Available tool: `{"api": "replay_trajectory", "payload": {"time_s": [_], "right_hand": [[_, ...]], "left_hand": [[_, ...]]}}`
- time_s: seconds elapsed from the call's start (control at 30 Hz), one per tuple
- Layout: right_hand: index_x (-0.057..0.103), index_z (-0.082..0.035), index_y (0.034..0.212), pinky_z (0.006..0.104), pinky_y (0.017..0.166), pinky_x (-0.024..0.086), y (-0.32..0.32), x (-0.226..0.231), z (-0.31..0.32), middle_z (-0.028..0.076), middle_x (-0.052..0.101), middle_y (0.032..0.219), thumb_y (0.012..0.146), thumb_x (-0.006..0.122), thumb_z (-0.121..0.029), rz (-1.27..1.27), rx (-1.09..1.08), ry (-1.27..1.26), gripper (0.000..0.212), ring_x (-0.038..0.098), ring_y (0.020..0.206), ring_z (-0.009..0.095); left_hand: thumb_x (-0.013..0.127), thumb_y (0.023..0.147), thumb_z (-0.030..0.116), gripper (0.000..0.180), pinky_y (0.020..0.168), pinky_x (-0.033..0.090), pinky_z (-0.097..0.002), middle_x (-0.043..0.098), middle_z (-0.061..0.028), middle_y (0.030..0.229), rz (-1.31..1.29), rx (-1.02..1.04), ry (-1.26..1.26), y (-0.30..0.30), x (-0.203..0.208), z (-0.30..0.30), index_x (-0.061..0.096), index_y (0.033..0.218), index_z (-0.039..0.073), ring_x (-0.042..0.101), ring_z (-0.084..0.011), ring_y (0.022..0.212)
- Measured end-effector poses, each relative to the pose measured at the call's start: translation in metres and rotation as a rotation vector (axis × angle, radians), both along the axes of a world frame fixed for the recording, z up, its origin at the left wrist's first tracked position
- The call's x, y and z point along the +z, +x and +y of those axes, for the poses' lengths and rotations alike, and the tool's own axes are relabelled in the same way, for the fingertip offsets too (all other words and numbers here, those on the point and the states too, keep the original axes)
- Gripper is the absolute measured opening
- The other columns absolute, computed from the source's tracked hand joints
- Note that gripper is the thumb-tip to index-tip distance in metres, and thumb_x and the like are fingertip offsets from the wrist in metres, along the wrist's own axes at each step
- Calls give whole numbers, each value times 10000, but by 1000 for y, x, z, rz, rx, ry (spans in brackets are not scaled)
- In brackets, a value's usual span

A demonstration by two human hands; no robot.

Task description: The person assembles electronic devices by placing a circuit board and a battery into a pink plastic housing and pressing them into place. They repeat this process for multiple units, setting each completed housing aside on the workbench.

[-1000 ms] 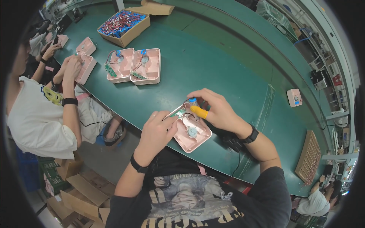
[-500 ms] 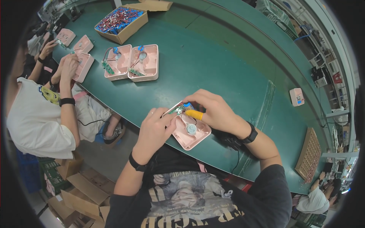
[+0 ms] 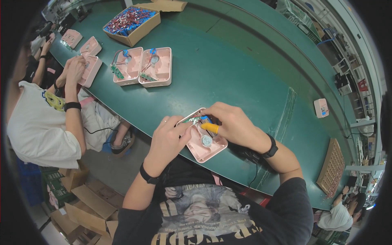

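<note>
A pink plastic housing (image 3: 199,154) lies open at the table's near edge, in front of me. Inside it sit a round grey disc (image 3: 206,141) with thin wires, a green circuit board (image 3: 192,120) and a blue cylindrical battery (image 3: 205,119). My left hand (image 3: 168,136) grips the housing's left side, fingertips at the board. With closed fingers, my right hand (image 3: 230,121) holds the battery by the far right corner; one of its fingers wears a yellow finger cot (image 3: 210,128). The hands partly cover the board and battery.
Two more pink housings (image 3: 127,77) (image 3: 156,79) with boards and wires stand farther left on the green table (image 3: 228,77). Behind them is a carton (image 3: 136,36) of wired blue batteries. A co-worker (image 3: 45,126) works at left. A slotted wooden tray (image 3: 330,167) lies at right.
My right hand has shifted slightly nearer and lower, and the battery has moved right and down within the housing. My left hand stays nearly in place at the housing's side.
</note>
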State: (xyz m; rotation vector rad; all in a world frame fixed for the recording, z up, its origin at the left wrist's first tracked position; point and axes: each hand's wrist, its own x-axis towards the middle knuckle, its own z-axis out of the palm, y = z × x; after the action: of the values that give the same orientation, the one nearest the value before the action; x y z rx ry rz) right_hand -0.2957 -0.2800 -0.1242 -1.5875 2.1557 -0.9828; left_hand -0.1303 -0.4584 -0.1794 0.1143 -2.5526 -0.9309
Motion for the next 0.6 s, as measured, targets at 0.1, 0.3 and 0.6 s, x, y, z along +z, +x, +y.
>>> {"api": "replay_trajectory", "payload": {"time_s": [0.1,0.3,0.6], "right_hand": [[721,-42,1240,394,705,580,9,-2,3,108,669,954,837,840,-110,117,2,42,426,682,787,283],[706,2,1237,414,761,573,20,-3,8,121,646,967,756,808,-56,305,8,148,494,656,822,328],[719,-7,1179,414,813,553,8,-7,7,138,618,997,829,741,-48,291,24,161,353,651,904,330]], "left_hand": [[766,886,79,160,782,552,-424,716,-116,1060,8,3,6,-1,-1,0,793,1035,28,654,-313,896],[767,885,78,153,781,553,-421,716,-113,1055,2,4,19,-2,-3,-2,798,1029,36,655,-311,895],[766,877,68,167,780,559,-408,721,-103,1052,0,8,10,-2,-5,-1,807,1037,43,658,-298,891]]}}
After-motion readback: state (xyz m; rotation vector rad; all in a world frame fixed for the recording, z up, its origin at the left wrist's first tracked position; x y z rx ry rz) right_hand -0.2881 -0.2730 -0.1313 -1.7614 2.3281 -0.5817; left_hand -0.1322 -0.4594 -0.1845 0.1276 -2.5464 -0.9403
